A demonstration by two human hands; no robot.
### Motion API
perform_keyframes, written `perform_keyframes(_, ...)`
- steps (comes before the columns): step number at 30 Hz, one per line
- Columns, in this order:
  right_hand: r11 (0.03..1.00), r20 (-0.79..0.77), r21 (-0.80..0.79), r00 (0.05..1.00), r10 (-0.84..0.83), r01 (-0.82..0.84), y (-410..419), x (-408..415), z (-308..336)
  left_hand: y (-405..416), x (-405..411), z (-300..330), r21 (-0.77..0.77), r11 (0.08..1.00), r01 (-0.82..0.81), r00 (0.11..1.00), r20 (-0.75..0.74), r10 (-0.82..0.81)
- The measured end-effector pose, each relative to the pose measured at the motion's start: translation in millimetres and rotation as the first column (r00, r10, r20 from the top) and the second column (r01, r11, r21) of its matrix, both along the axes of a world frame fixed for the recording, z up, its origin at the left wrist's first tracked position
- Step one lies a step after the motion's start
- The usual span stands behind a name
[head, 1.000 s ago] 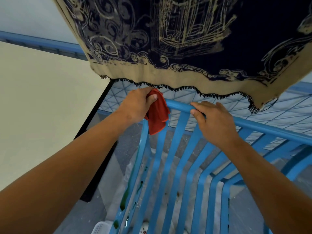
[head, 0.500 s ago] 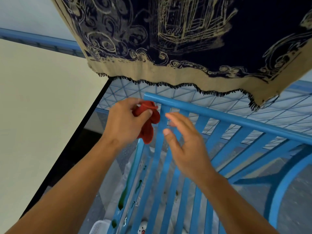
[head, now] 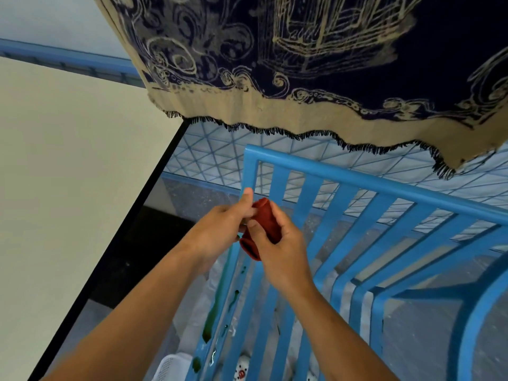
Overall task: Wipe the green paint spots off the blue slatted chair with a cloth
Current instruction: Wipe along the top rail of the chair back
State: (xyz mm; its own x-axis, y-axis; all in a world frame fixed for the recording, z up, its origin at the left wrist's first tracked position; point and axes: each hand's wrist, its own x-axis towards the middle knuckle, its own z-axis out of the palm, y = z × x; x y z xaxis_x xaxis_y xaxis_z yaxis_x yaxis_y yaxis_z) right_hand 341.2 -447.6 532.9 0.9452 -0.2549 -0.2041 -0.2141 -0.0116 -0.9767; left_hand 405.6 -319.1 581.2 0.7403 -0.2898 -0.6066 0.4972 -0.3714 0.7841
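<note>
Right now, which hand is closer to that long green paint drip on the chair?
Left. The left hand hangs just above the green paint drip on the chair's leftmost slat. The right hand is farther right, and both hold the red cloth.

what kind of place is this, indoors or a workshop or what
Probably a tiled room in a home, not a workshop: tiled floor, plain cream wall, and a fringed patterned cloth hanging above the blue slatted chair.

A dark navy hanging cloth with beige swirl print and black fringe [head: 316, 64] fills the top. A white perforated plastic basket [head: 171, 367] sits on the grey speckled floor [head: 420, 339].
</note>
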Motion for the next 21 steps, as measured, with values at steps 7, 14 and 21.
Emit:
perform_keyframes(7,0.988,0.003,-0.074,0.991,-0.135,0.135,-3,39,6,12,41,14,0.257,0.962,-0.091,0.929,0.369,-0.011)
perform_keyframes(14,0.932,0.143,-0.228,0.956,-0.255,0.283,10,73,8,10,103,19,0.189,0.979,0.074,0.754,0.632,-0.179)
perform_keyframes(21,0.925,0.016,-0.21,0.947,-0.322,0.318,31,51,-39,-2,113,-2,0.071,0.995,0.068,0.788,0.608,-0.098)
